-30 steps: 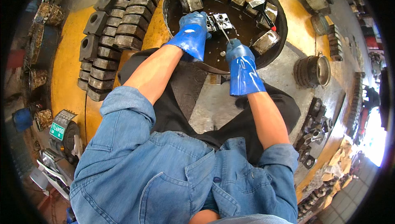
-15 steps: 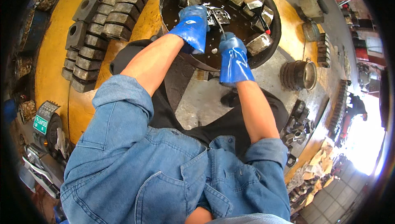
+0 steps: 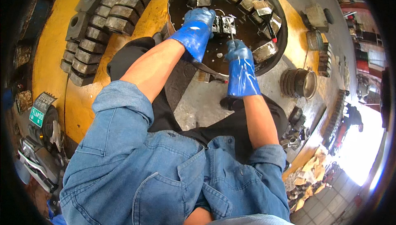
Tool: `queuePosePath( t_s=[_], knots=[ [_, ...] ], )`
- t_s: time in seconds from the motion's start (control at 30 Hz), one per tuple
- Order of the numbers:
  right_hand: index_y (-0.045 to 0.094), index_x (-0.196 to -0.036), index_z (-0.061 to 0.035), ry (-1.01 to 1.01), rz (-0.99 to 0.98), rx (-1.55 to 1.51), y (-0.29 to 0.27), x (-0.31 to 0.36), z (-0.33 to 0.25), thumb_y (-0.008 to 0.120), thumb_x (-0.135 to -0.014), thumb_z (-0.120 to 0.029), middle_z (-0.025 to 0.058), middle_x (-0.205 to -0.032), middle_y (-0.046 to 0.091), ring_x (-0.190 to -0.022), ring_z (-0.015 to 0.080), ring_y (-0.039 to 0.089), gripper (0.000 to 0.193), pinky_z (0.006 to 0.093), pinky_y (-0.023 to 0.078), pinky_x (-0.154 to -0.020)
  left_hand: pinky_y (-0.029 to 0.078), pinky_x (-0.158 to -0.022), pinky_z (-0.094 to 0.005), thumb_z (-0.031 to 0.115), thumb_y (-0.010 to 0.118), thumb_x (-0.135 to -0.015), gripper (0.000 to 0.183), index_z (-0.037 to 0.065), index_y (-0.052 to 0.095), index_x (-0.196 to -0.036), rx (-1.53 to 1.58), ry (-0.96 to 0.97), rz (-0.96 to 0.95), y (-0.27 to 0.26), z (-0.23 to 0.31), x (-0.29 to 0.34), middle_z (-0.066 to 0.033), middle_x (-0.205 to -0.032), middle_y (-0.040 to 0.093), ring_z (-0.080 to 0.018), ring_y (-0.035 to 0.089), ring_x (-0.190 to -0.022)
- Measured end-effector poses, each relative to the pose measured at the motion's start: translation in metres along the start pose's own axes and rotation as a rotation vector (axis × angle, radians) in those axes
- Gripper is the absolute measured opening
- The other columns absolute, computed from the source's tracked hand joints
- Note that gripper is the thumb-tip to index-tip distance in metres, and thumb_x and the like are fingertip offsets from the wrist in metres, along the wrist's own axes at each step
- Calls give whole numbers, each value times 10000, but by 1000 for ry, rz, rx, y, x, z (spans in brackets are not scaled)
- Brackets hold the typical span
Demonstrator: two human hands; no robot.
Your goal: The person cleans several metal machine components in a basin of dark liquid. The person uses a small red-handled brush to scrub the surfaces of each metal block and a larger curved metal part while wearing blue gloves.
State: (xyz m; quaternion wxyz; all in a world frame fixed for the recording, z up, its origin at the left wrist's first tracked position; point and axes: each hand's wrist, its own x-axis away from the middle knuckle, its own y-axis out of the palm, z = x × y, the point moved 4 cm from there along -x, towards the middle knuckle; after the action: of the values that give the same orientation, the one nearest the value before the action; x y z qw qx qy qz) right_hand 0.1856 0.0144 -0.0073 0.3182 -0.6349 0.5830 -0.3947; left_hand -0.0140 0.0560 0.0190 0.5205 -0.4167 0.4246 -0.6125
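Note:
Both my hands wear blue rubber gloves over a round, dark-rimmed tub (image 3: 284, 35) of dark liquid. My left hand (image 3: 199, 17) is closed on the left end of a wet metal block (image 3: 227, 24) with holes in its face. In my right hand (image 3: 239, 50) a thin metal rod (image 3: 232, 36) is gripped, its tip at the block's lower edge; the rod's handle is hidden in the glove. Along the tub's inner wall sit several worn metal blocks (image 3: 265, 50). A flat brush (image 3: 263, 8) with a dark, red-tipped handle lies over the blocks on the right.
Rows of metal blocks (image 3: 119, 18) stand on the yellow surface (image 3: 49, 64) at left. Right of the tub are a ribbed metal cylinder (image 3: 298, 82) and a glass jar (image 3: 315, 40). Small metal parts (image 3: 295, 134) lie lower right. A person (image 3: 350, 119) is far right.
The tub and its contents have shifted slightly right and down in the picture. The block's holed face shows more plainly, and my right hand has moved right and a little lower with the rod.

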Motion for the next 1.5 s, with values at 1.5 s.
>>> queuePosePath(
  t_s=[1.5],
  knots=[
    [744,-1146,-91,170,-56,17,14,-22,24,576,-1037,-385,157,-842,765,-767,271,768,355,405,591,-759,558,-990,-461,248,897,-714,590,111,677,-1245,-24,-24,-211,-8,23,-27,-152,-1239,702,-333,674,-1193]
  ],
)
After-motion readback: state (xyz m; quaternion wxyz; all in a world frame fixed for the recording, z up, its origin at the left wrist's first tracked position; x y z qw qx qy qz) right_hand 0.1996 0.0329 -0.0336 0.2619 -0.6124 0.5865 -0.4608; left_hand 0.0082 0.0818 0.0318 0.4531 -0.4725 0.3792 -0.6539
